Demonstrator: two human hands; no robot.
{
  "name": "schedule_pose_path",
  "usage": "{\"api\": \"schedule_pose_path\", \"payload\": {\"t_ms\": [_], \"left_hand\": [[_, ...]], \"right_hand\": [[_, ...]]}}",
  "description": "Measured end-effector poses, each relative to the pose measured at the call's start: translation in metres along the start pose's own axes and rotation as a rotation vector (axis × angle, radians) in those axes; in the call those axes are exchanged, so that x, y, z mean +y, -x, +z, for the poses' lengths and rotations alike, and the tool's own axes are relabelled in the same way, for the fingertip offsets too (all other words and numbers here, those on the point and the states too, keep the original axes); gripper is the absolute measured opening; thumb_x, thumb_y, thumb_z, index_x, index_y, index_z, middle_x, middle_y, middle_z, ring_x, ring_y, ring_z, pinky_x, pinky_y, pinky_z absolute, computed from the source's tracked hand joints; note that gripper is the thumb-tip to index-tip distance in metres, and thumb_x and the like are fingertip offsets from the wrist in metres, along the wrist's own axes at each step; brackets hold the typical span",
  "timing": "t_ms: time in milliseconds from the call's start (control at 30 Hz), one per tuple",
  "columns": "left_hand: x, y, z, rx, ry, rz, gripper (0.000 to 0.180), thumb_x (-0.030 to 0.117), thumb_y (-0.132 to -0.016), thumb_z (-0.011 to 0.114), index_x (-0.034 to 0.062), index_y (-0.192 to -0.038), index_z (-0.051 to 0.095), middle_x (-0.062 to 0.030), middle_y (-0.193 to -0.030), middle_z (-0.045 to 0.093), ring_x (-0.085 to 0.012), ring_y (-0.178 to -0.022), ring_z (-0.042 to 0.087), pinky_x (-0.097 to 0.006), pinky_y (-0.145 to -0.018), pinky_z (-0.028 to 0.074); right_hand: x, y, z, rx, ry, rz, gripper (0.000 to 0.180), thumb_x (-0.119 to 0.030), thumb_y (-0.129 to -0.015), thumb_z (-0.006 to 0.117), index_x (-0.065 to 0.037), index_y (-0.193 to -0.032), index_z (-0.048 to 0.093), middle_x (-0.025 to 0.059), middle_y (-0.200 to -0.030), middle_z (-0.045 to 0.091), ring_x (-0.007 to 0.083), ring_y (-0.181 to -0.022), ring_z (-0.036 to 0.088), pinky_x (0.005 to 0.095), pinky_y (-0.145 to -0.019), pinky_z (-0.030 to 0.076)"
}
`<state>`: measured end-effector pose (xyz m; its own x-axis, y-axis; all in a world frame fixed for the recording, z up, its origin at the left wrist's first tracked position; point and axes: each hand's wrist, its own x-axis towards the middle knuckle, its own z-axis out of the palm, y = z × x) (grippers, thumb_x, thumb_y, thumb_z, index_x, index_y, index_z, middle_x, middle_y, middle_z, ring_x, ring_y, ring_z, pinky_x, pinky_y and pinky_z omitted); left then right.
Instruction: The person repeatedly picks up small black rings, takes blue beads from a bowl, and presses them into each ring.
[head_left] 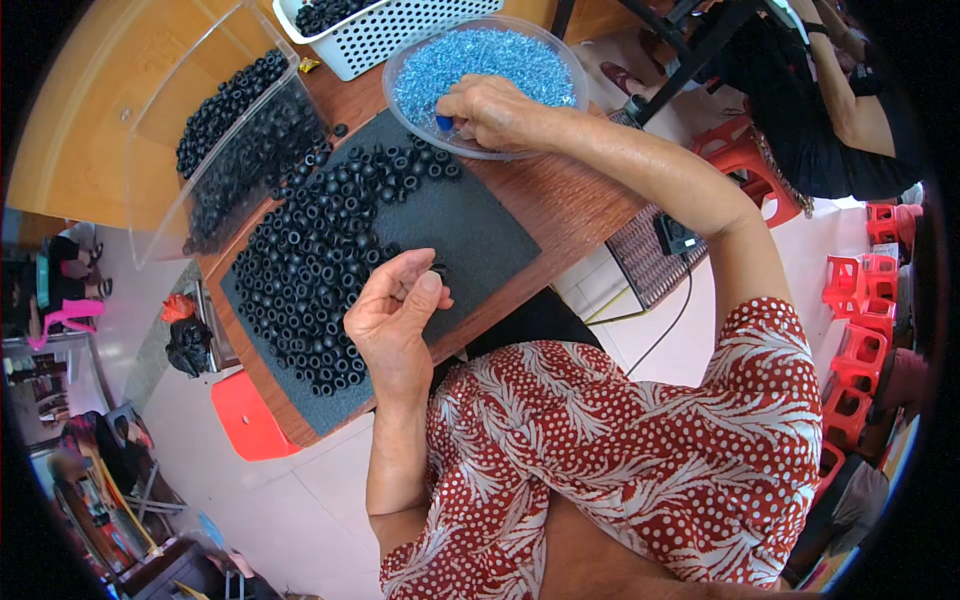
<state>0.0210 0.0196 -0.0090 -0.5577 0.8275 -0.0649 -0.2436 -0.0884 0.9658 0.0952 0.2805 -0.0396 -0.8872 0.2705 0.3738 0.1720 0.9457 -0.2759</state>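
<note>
Head view: left hand [398, 312] half-curled over grey mat [462, 222], can't tell hold; right hand [490, 112] curled on blue piece [444, 123] in blue beads [490, 55] beyond mat; black rings [300, 265] heaped mat's left.

Blk rings [310, 262], blue bits [500, 62], held item [444, 123] prob. dk blue.

"See any words or numbers, edge to edge across the worktop [572, 205]?"
"From near edge to far corners, can't read any."
"And beyond?"
"Can't read any there either."
</note>
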Motion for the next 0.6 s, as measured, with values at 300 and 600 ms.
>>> {"api": "schedule_pose_path", "payload": {"t_ms": [300,600], "left_hand": [[-0.0019,0.0004,0.0005,-0.01,0.009,-0.016,0.019,0.0,-0.08,0.064,-0.0049,-0.098,0.062,-0.0046,-0.08,0.061,-0.0091,-0.066,0.056,-0.022,-0.059,0.049],[-0.0019,-0.0001,0.0021,-0.005,-0.009,-0.02,0.018,-0.001,-0.08,0.064,-0.0044,-0.098,0.062,-0.0044,-0.08,0.061,-0.0092,-0.066,0.057,-0.022,-0.058,0.05]], "right_hand": [[-0.0024,0.0022,-0.0024,-0.069,0.029,0.009,0.014,-0.001,-0.064,0.068,-0.004,-0.073,0.057,0.007,-0.071,0.057,0.027,-0.078,0.057,0.0384,-0.068,0.045],[0.002,0.0028,0.001,-0.027,-0.028,0.033,0.015,-0.004,-0.068,0.065,-0.005,-0.071,0.05,0.0072,-0.067,0.053,0.027,-0.076,0.055,0.0401,-0.066,0.043]]}}
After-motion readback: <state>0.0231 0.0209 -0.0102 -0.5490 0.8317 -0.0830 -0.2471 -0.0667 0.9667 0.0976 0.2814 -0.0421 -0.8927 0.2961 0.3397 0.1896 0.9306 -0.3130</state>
